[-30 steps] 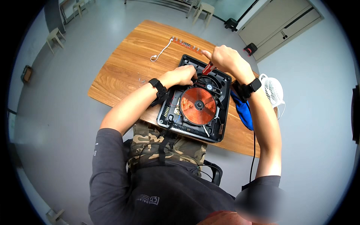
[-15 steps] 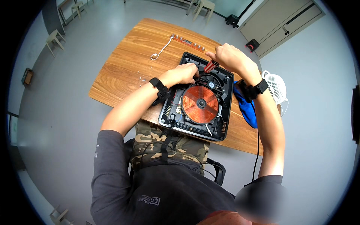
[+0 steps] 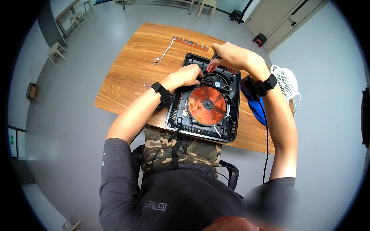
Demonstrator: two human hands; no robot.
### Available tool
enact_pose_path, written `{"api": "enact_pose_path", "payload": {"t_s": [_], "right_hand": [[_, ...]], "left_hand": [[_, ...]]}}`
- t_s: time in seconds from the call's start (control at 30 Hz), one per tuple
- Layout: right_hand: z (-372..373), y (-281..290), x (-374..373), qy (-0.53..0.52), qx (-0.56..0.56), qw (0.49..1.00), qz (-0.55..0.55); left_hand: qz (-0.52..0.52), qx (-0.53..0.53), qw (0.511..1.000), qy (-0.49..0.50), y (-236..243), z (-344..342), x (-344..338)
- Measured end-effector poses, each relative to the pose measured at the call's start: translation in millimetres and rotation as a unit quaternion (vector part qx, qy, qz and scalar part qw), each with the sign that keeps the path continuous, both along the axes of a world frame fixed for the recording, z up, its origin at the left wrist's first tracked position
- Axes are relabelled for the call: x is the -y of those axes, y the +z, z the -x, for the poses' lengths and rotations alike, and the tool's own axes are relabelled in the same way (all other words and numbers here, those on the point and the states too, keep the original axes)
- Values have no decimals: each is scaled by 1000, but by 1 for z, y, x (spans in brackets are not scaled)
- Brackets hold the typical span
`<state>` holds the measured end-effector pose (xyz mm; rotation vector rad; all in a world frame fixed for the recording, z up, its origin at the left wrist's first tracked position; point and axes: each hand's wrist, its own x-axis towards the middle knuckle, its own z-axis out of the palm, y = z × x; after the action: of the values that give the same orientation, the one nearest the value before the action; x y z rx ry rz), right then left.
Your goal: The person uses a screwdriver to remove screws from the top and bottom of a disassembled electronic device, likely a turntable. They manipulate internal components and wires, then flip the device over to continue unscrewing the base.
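An opened induction cooker (image 3: 235, 115) with a black housing lies on the table at my lap. Inside it are a round copper coil (image 3: 198, 101) and, just beyond, a black cooling fan (image 3: 218, 84). My right hand (image 3: 235, 57) is above the far part of the housing, its fingers around a screwdriver (image 3: 211, 68) with a red and black handle. The driver's tip is hidden. My left hand (image 3: 187, 75) reaches over the left wall, fingertips bent together beside the fan; what they pinch is out of sight.
On the wooden table (image 3: 127, 69), a narrow orange circuit board (image 3: 197, 46) with a white cable (image 3: 167, 50) lies beyond the cooker. Several small screws (image 3: 146, 84) are scattered at left. A blue cloth (image 3: 257, 111) and a white fan (image 3: 286, 82) are at right.
My right hand has changed its grip, its fingers now reaching lower around the screwdriver handle and covering more of it. The left hand stays beside the cooling fan. The whole view has shifted slightly.
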<state>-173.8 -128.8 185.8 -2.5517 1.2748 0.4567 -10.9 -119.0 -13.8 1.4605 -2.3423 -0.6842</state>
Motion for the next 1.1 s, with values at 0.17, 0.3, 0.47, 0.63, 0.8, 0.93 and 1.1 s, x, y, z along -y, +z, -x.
{"api": "enact_pose_path", "payload": {"t_s": [0.17, 0.3, 0.47, 0.63, 0.8, 0.93, 1.1], "right_hand": [[14, -29, 16, 64, -17, 982, 178], [8, -18, 8, 37, -25, 989, 139], [25, -9, 16, 176, 58, 981, 61], [10, -10, 6, 51, -4, 993, 104], [21, -27, 16, 52, -11, 982, 182], [26, -30, 15, 106, 49, 980, 160], [19, -24, 15, 106, 77, 990, 60]], "left_hand": [[14, 8, 1000, -13, 3, 2, 0], [4, 11, 1000, -3, 3, -1, 2], [25, 15, 1000, 6, 4, 3, -1], [17, 11, 1000, -9, -1, -1, 3], [16, 6, 1000, -11, -3, 1, 5], [7, 10, 1000, -8, 1, -1, 3], [19, 4, 1000, -2, -3, 0, 3]]}}
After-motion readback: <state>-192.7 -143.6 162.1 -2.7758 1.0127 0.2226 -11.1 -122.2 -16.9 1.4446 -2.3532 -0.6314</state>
